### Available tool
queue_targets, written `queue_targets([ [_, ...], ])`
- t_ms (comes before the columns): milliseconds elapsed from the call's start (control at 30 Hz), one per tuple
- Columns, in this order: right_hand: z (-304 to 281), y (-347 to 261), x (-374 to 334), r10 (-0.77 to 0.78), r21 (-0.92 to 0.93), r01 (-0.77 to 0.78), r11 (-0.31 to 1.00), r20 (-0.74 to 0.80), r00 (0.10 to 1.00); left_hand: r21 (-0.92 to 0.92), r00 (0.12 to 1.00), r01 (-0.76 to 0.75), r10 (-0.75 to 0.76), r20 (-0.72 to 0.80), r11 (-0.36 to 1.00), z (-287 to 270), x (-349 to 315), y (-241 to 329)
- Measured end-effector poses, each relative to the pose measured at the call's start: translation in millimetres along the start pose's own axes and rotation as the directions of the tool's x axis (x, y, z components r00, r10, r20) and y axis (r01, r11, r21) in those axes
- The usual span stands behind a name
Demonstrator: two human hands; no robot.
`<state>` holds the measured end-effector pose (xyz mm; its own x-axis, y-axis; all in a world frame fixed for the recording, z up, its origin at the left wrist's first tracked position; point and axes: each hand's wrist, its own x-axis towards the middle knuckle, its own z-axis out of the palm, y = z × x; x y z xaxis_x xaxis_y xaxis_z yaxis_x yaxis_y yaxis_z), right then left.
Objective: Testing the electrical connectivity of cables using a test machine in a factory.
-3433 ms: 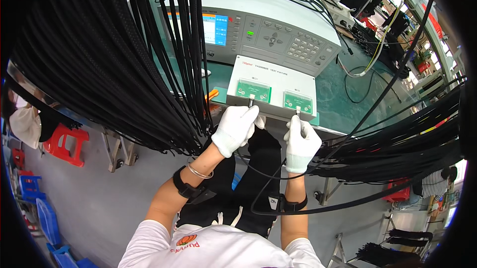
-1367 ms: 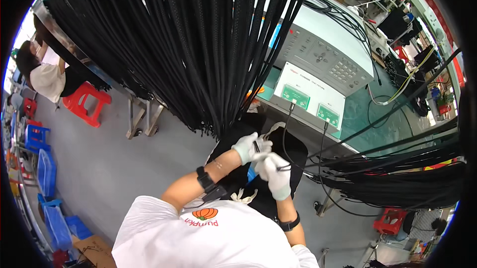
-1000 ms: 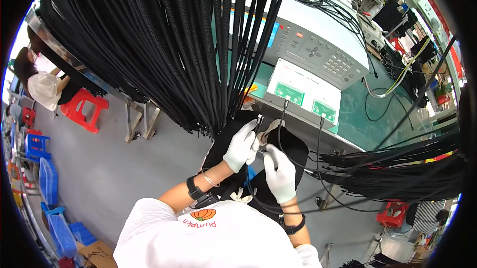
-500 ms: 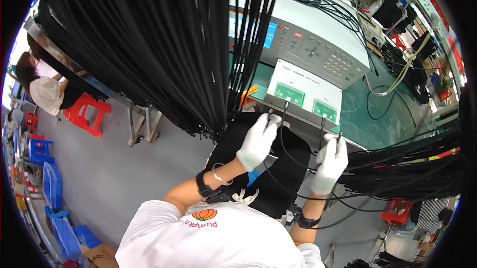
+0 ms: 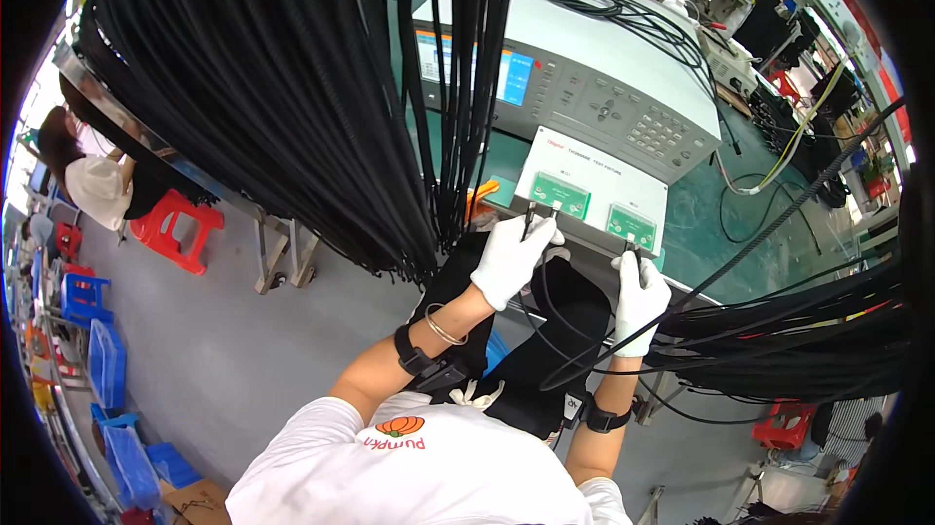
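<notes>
White gloves cover both my hands. My left hand (image 5: 510, 262) is closed in a pinch on black cable ends at the left green socket plate (image 5: 560, 194) of a white test fixture box (image 5: 596, 157). One cable plug (image 5: 529, 219) stands up between its fingers; another cable plug (image 5: 556, 214) meets the socket. At the right green socket plate (image 5: 632, 226), my right hand (image 5: 640, 306) pinches a black cable end close below the socket. Whether that plug is fully seated I cannot tell. The cables loop down over my lap.
Behind the fixture stands a grey bench tester (image 5: 623, 101) with a screen, coiled black cables (image 5: 623, 11) on top. A thick bundle of black cables (image 5: 282, 87) hangs at left; another cable bundle (image 5: 779, 340) lies at right. A red stool (image 5: 180, 233) and a seated person (image 5: 97, 179) are farther left.
My right hand has moved up and left to the right socket. My left hand has come to the plug at the left socket. A black cable now stretches across the right side.
</notes>
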<state>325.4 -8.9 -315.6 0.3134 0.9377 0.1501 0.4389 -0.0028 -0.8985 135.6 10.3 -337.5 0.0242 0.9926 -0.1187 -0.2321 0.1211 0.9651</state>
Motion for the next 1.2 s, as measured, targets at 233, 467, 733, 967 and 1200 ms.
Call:
queue_targets([
  [233,-1.0,1.8,4.0,0.057,0.044,-0.059,0.997,0.051,0.997,-0.011,0.999,0.033,-0.033,-0.008,0.999,1.3,3.7,0.3],
  [467,4.0,6.3,7.7,0.002,0.079,-0.005,0.997,0.03,1.0,-0.049,0.998,0.066,-0.067,-0.011,0.997,1.6,3.5,0.7],
  [733,-2.8,5.5,-7.6,0.073,0.221,-0.098,0.97,0.121,0.99,-0.01,0.998,-0.023,0.023,-0.051,1.0,6.2,-4.6,-0.1],
  [967,-7.7,31.7,-26.8,-0.006,0.053,0.006,0.999,0.001,1.0,0.205,0.991,-0.131,0.133,0.008,0.97,21.2,-22.1,-18.6],
  [1200,-2.4,27.1,-17.4,0.136,0.349,-0.196,0.917,0.189,0.973,-0.217,0.937,0.234,-0.161,0.309,0.948,-0.8,-0.9,-8.4],
])
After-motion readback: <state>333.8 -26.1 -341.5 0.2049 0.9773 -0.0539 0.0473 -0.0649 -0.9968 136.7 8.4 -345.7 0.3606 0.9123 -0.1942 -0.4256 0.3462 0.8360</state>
